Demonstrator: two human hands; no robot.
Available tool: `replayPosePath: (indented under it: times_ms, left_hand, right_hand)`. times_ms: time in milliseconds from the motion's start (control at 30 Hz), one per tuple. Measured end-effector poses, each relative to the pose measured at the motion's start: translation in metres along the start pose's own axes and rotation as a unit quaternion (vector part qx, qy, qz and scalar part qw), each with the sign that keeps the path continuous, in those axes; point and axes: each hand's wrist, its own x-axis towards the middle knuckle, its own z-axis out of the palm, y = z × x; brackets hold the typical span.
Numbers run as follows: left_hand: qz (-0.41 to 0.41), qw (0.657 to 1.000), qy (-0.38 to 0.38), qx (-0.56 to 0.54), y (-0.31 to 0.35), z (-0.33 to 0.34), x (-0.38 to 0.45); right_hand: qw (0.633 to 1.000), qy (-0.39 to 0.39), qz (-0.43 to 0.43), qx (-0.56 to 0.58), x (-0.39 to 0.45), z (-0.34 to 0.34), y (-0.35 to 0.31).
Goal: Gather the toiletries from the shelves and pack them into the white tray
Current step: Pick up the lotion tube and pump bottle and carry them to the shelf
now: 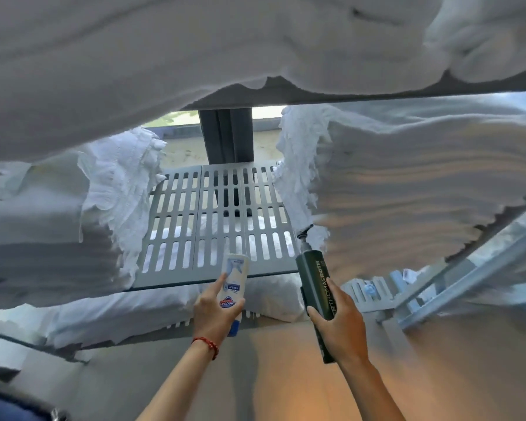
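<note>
My left hand [214,308] grips a white lotion bottle [235,276] with a blue cap at its lower end, held in front of the shelf edge. My right hand [339,319] grips a tall dark green pump bottle [313,278] with white lettering; its pump head points up toward the towels on the right. Both bottles hang just in front of the grey slotted shelf [222,208]. The white tray is not in view.
Stacks of white folded towels stand left [58,214] and right [407,183] on the slotted shelf, with more on the shelf above [164,56] and below [119,311]. A dark post [227,136] rises behind. A metal frame rail [468,275] slants at right.
</note>
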Motion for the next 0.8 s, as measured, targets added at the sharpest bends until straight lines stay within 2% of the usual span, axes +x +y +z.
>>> replayPosePath:
  times_ms: [233, 533, 800]
  left_hand:
    - [0.058, 0.997, -0.054, 0.021, 0.036, 0.055, -0.055]
    - [0.119, 0.981, -0.147, 0.033, 0.114, 0.170, -0.170]
    - [0.217, 0.933, -0.285, 0.033, 0.193, 0.288, -0.269]
  right_hand:
    - [0.996, 0.064, 0.068, -0.002, -0.048, -0.078, 0.055]
    - [0.978, 0.164, 0.125, -0.006, -0.143, -0.218, 0.162]
    - [0.929, 0.278, 0.241, -0.021, -0.236, -0.332, 0.248]
